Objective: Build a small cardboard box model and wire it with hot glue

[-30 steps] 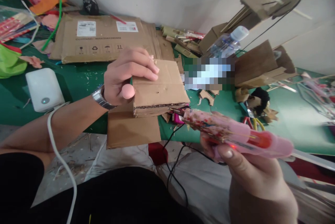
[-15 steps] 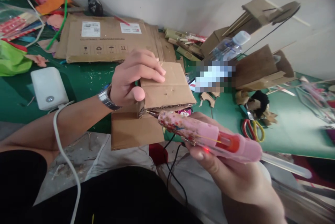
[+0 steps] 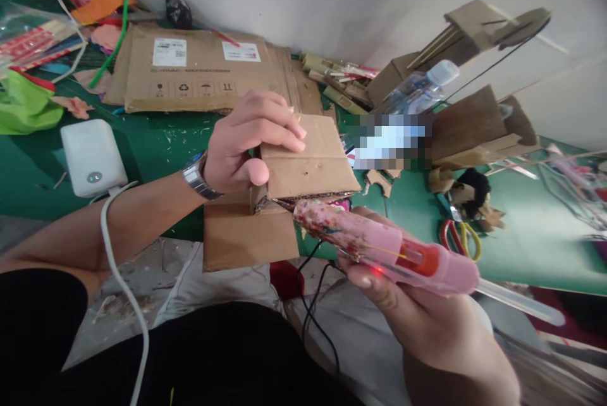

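Left forearm (image 3: 152, 211) outstretched, left hand (image 3: 234, 147) arched, right hand (image 3: 417, 317) clasped, right thumb (image 3: 374, 286) extended

Carton (image 3: 190, 80) behind box (image 3: 313, 162), glue gun (image 3: 355, 235) in front

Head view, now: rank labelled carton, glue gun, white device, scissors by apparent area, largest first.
1. Labelled carton and glue gun: too close to rank; the gun is nearer the camera, which inflates it.
2. White device.
3. Scissors, visible part only.
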Tool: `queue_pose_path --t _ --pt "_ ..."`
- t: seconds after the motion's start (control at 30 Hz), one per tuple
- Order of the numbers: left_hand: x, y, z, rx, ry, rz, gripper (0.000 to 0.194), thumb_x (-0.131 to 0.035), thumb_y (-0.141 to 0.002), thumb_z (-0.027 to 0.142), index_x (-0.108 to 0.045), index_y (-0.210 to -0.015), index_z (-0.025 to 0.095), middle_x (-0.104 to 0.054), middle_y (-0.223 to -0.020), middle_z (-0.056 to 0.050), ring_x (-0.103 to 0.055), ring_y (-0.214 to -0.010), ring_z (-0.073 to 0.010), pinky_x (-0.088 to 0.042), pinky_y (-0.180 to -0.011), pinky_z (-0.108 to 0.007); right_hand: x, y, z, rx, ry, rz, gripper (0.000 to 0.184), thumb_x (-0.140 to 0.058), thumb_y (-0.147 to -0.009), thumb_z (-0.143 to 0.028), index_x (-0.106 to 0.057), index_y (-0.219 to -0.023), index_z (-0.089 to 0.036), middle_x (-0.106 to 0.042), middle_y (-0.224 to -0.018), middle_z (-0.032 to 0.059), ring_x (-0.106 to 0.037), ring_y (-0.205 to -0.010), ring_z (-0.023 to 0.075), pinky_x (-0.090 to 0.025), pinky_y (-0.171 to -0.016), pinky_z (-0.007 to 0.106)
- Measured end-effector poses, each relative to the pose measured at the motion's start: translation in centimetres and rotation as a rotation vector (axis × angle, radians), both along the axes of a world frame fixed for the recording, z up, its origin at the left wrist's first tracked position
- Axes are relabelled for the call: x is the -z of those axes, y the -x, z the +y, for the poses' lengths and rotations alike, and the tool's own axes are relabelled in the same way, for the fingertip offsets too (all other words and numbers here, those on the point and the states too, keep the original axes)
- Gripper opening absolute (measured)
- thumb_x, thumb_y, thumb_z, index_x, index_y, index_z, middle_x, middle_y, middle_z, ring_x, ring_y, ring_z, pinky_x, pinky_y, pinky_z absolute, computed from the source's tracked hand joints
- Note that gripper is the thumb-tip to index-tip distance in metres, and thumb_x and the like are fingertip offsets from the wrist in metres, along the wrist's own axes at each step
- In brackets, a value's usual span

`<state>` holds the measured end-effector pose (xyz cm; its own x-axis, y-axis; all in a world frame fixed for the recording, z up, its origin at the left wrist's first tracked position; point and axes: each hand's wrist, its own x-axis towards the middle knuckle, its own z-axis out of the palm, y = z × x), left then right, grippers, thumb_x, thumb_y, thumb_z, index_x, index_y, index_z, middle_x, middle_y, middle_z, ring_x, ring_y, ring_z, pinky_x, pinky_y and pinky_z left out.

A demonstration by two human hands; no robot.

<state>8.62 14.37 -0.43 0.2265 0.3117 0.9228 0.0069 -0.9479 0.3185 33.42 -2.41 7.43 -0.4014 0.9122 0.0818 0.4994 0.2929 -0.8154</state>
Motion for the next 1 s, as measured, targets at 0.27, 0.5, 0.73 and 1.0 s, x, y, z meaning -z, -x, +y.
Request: queue_pose_path --t 0.27,0.5,0.73,1.0 --pt "0.1 0.1 0.1 -0.009 0.000 0.005 0.061 -0.038 -0.099 0.079 -0.079 -0.101 0.034 -0.080 -0.096 -0.005 -0.076 -0.096 -0.0286 -0.065 -0.090 -0.056 0.3 -0.4 -0.3 -0.004 0.009 -0.061 0.030 -0.066 -0.104 -0.039 -0.071 -0.133 -0.033 -0.076 -0.120 0.0069 -0.072 -0.117 0.0296 -0.065 -0.095 0.041" --pt "0.0 0.1 0.0 -0.002 -0.036 0.016 0.058 -0.037 -0.103 0.074 -0.078 -0.105 0.032 -0.080 -0.102 -0.004 -0.075 -0.100 -0.0271 -0.065 -0.092 -0.053 0.8 -0.7 -0.5 0.004 -0.060 -0.055 0.043 -0.066 -0.104 -0.037 -0.065 -0.148 -0.039 -0.073 -0.138 0.0018 -0.072 -0.125 0.0286 -0.062 -0.109 0.042" --pt "0.0 0.2 -0.1 -0.004 0.018 0.033 0.059 -0.037 -0.101 0.077 -0.077 -0.103 0.033 -0.080 -0.101 -0.005 -0.075 -0.099 -0.0279 -0.065 -0.094 -0.055 1.3 -1.0 -1.0 0.073 -0.018 -0.032 0.044 -0.071 -0.101 -0.040 -0.067 -0.145 -0.037 -0.069 -0.148 0.0030 -0.065 -0.138 0.0320 -0.053 -0.122 0.053" --pt "0.1 0.2 -0.1 -0.027 0.000 0.036 0.061 -0.035 -0.101 0.077 -0.078 -0.103 0.034 -0.080 -0.100 -0.005 -0.076 -0.099 -0.0278 -0.066 -0.091 -0.055 1.6 -1.2 -1.2 0.094 -0.035 -0.019 0.040 -0.071 -0.101 -0.038 -0.070 -0.142 -0.035 -0.071 -0.146 0.0033 -0.067 -0.137 0.0310 -0.055 -0.121 0.049"
